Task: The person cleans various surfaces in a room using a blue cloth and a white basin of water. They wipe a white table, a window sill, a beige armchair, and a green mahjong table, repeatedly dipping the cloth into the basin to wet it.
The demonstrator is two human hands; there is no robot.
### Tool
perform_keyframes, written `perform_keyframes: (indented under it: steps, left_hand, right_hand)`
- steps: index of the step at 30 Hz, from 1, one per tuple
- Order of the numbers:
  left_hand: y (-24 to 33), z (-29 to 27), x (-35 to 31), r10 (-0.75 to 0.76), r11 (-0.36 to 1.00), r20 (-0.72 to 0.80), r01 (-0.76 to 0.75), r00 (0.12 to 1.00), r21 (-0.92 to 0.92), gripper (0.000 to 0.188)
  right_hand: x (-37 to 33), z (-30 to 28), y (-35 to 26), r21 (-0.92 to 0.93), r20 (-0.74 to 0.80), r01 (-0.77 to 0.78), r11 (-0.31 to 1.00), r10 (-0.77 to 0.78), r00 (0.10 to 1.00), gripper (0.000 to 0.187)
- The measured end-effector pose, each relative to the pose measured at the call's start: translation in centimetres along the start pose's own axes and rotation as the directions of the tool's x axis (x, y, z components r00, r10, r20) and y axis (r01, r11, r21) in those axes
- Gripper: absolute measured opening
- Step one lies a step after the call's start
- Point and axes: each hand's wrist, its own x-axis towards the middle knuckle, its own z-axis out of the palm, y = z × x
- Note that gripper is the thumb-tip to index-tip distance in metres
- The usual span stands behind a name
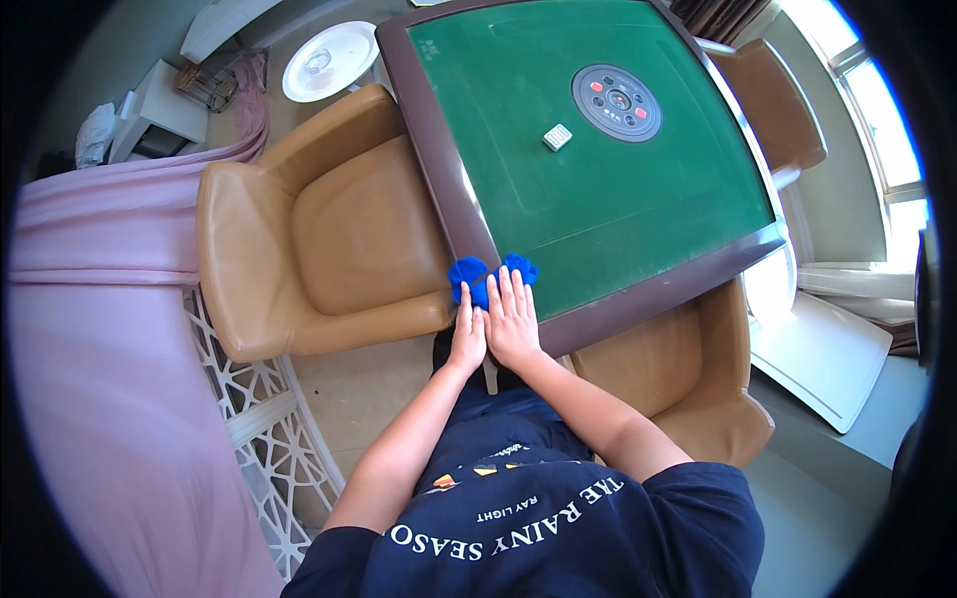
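Note:
A blue cloth [467, 271] lies bunched over the near left corner of a mahjong table [618, 189] with a green felt top and a dark brown rim. My left hand [469, 334] rests on the cloth's left part at the rim, its fingers stretched forward. Beside it, my right hand [511, 317] lies flat on the cloth with straight fingers, palm down. The two hands touch or nearly touch at the thumbs. Part of the cloth is hidden under them.
A round control panel [617, 103] sits in the felt, with a small white block [557, 137] near it. Tan armchairs [369, 224] stand left, right and at the near side [648, 364]. A white round side table [330, 62] is at the far left, pink curtain [110, 399] nearer.

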Motion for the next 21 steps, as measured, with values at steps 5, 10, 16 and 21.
perform_keyframes:
  steps: [5, 10, 16, 21]
  left_hand:
    - [0.1, -1.3, 8.3, -0.196, 0.961, -0.032, 0.186, 0.980, -0.202, 0.059]
    - [2.1, -2.9, 17.5, -0.106, 0.913, -0.109, 0.053, 0.988, -0.405, 0.058]
    - [5.1, -7.1, 25.1, -0.142, 0.841, -0.099, 0.068, 0.985, -0.537, 0.058]
    - [5.3, -8.7, 27.8, -0.185, 0.863, -0.056, 0.135, 0.981, -0.488, 0.056]
  right_hand:
    - [8.5, 1.5, -0.6, -0.082, -0.047, -0.069, 0.994, 0.065, 0.997, 0.067]
    - [18.0, 3.0, -0.3, -0.124, -0.117, -0.070, 0.990, 0.055, 0.992, 0.068]
    - [27.3, 4.0, -0.6, -0.151, -0.128, -0.038, 0.988, 0.018, 0.992, 0.070]
    - [31.2, 3.5, 0.1, -0.164, 0.027, -0.025, 0.986, 0.030, 0.999, 0.071]
